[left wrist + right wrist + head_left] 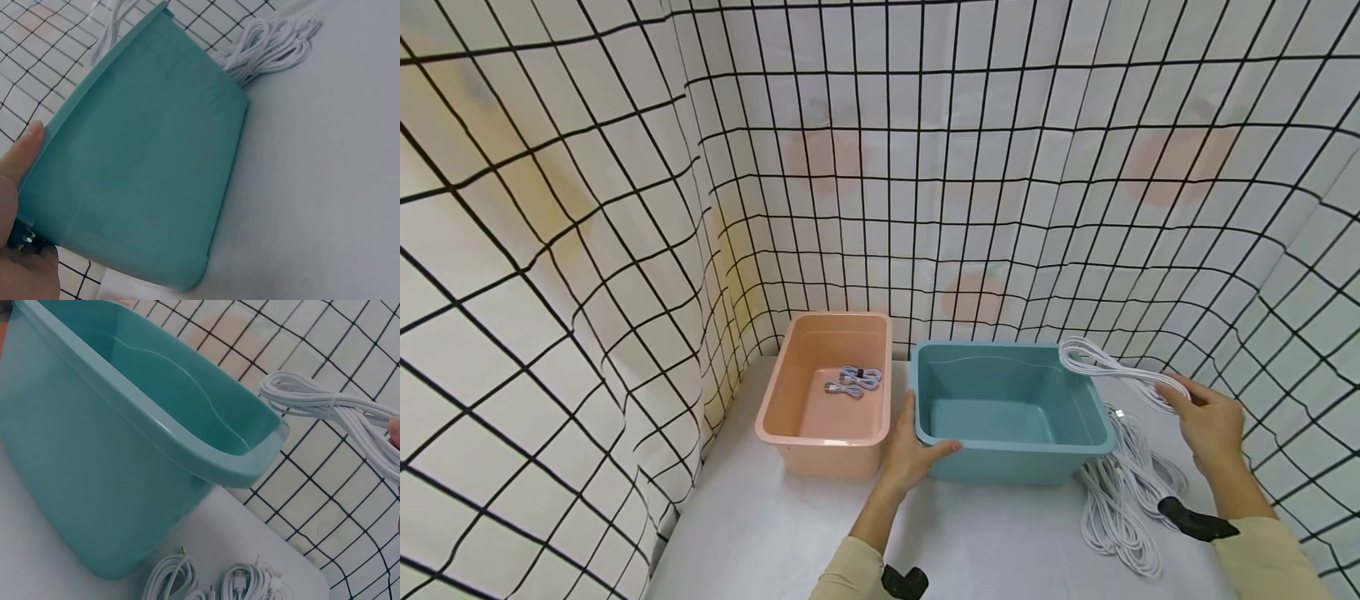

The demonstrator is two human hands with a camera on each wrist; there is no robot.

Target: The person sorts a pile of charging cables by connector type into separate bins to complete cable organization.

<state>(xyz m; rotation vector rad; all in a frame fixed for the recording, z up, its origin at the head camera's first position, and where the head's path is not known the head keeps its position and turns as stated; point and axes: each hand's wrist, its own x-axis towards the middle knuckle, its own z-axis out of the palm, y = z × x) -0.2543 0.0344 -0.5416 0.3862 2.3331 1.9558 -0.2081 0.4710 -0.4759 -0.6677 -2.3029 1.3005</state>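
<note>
A teal plastic bin (pixel 1015 467) stands in the middle, its inside bare. My left hand (pixel 912 454) grips its near left corner, thumb along the front rim and fingers down the left side. In the left wrist view the thumb (pixel 25 150) lies against the bin's rim. My right hand (pixel 1212 425) pinches a coiled white cable (pixel 1120 372) and holds it up beside the bin's right end, its far loop by the rim. Below, right of the bin, several coiled white cables (pixel 1123 508) lie on the table; the right wrist view shows plugs on some.
To the left stands a peach bin (pixel 835 454) holding small bundled cables (pixel 859 377) with plugs. Both bins sit on a white-covered table (pixel 760 533). Black wire grid (pixel 977 175) over pale patterned cloth encloses the back and sides.
</note>
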